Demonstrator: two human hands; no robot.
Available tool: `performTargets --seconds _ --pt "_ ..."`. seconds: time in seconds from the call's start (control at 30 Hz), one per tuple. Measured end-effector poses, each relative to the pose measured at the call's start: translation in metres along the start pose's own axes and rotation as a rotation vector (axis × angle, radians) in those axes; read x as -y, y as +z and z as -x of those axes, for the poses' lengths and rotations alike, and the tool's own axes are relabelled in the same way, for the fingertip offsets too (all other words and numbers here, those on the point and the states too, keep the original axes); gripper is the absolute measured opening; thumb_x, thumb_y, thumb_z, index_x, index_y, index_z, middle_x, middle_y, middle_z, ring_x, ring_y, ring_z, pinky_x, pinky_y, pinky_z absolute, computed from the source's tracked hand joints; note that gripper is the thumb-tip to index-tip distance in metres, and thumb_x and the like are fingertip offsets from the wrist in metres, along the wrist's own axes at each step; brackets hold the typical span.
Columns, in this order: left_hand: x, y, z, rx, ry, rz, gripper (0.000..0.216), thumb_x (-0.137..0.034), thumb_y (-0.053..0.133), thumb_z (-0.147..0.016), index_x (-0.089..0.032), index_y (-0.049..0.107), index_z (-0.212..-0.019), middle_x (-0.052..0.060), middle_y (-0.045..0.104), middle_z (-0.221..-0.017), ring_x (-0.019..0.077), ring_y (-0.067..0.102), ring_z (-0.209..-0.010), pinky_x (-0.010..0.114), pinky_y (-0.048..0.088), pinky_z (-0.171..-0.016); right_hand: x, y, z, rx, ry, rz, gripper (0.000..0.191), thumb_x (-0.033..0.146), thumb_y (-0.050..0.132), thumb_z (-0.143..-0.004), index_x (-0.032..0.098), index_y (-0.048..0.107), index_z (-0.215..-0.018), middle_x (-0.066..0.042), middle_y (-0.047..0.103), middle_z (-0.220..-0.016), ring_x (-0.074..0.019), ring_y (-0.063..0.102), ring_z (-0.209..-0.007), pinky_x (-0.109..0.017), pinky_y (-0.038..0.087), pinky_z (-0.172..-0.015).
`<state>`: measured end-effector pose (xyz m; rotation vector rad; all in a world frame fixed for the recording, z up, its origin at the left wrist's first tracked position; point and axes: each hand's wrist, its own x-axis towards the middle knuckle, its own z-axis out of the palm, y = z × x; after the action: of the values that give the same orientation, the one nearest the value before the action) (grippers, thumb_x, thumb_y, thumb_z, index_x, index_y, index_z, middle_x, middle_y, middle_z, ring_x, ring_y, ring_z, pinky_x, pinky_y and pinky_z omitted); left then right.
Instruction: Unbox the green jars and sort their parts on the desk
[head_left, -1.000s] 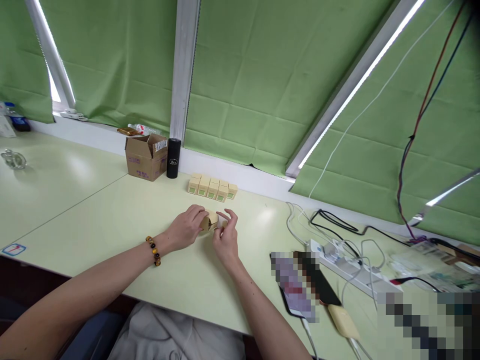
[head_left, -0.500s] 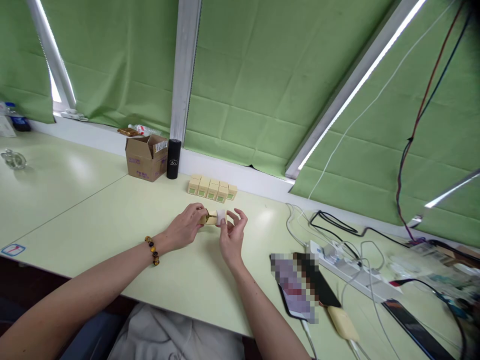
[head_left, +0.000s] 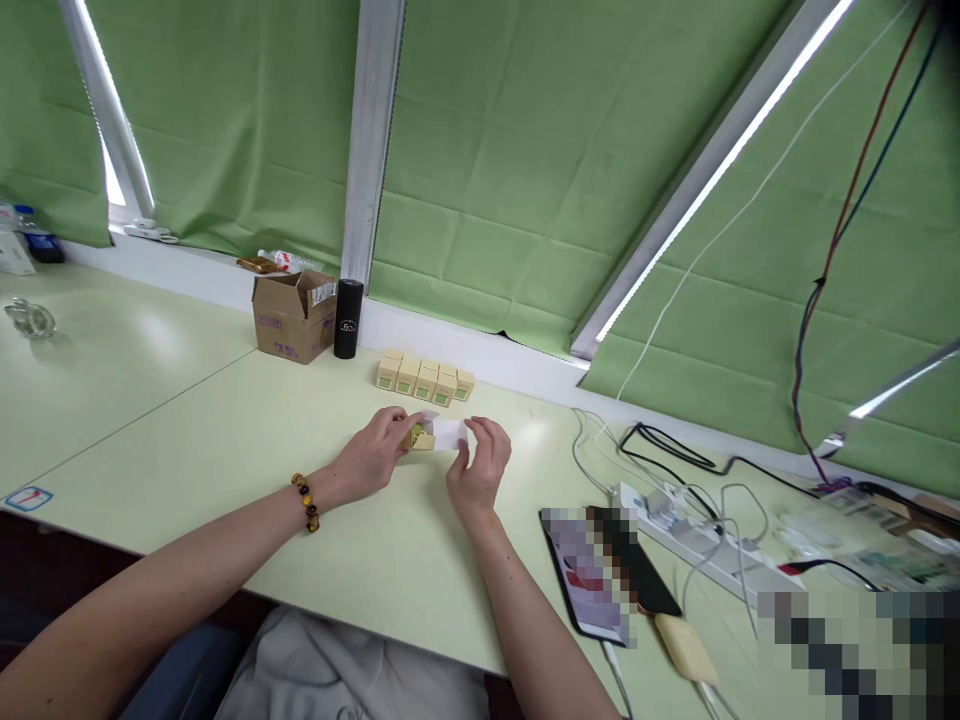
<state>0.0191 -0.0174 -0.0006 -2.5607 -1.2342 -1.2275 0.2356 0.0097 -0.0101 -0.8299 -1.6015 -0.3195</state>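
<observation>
My left hand, with a bead bracelet on the wrist, grips a small tan box just above the pale green table. Its end flap is open. My right hand pinches a white folded sheet that sticks out of the box's open end towards the right. A row of several small tan boxes with green labels stands behind my hands, near the window ledge.
A brown cardboard carton and a black cylinder stand at the back left. To the right lie a phone, a power strip and tangled cables. A glass dish sits far left.
My right hand has moved to the right, drawing the white sheet out of the small box. The left hand has kept the box nearly still.
</observation>
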Motion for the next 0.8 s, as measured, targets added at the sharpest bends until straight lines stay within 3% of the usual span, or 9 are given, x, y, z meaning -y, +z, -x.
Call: performTargets --seconds 0.2,0.37,0.53,0.67,0.8 --pt "0.003 0.002 0.001 -0.006 -0.004 -0.013 0.073 -0.009 0.047 -0.096 -0.028 0.026 -0.163 0.016 0.049 -0.135 0.0277 0.061 -0.114 0.042 0.065 -0.081 -0.005 0.002 0.001 0.282 -0.219 -0.015 0.067 0.000 0.037 -0.088 0.027 0.051 -0.148 -0.010 0.073 -0.123 -0.0266 0.069 -0.111 -0.050 0.050 -0.097" --pt "0.004 0.002 0.001 -0.046 0.000 -0.022 0.072 -0.010 0.047 -0.097 -0.028 0.025 -0.163 0.017 0.049 -0.135 0.0281 0.062 -0.115 0.042 0.065 -0.080 0.004 0.000 0.000 0.272 -0.228 -0.041 0.062 0.001 0.042 -0.089 0.024 0.051 -0.146 -0.010 0.076 -0.112 -0.0263 0.069 -0.101 -0.048 0.049 -0.091" --pt "0.006 0.004 0.001 -0.056 -0.028 -0.068 0.067 -0.015 0.046 -0.101 -0.028 0.026 -0.163 0.017 0.049 -0.134 0.0293 0.061 -0.118 0.041 0.064 -0.081 0.013 0.000 0.003 0.214 -0.137 -0.113 0.037 0.010 0.054 -0.095 0.023 0.062 -0.128 -0.004 0.075 -0.087 -0.0243 0.067 -0.087 -0.045 0.046 -0.088" --pt "0.008 0.005 0.003 -0.026 -0.003 -0.155 0.066 -0.014 0.042 -0.103 -0.027 0.022 -0.164 0.018 0.048 -0.132 0.0291 0.062 -0.116 0.036 0.063 -0.073 0.014 0.005 0.008 0.225 0.009 -0.098 0.020 0.017 0.057 -0.098 0.024 0.070 -0.112 -0.003 0.076 -0.083 -0.0234 0.066 -0.085 -0.044 0.044 -0.089" --pt "0.007 0.005 0.004 0.002 0.070 -0.242 0.069 -0.009 0.037 -0.102 -0.026 0.015 -0.166 0.019 0.049 -0.131 0.0300 0.060 -0.118 0.033 0.062 -0.068 0.017 0.008 0.011 0.266 0.238 -0.092 0.015 0.027 0.061 -0.098 0.022 0.074 -0.104 -0.004 0.077 -0.085 -0.0245 0.066 -0.088 -0.043 0.043 -0.090"
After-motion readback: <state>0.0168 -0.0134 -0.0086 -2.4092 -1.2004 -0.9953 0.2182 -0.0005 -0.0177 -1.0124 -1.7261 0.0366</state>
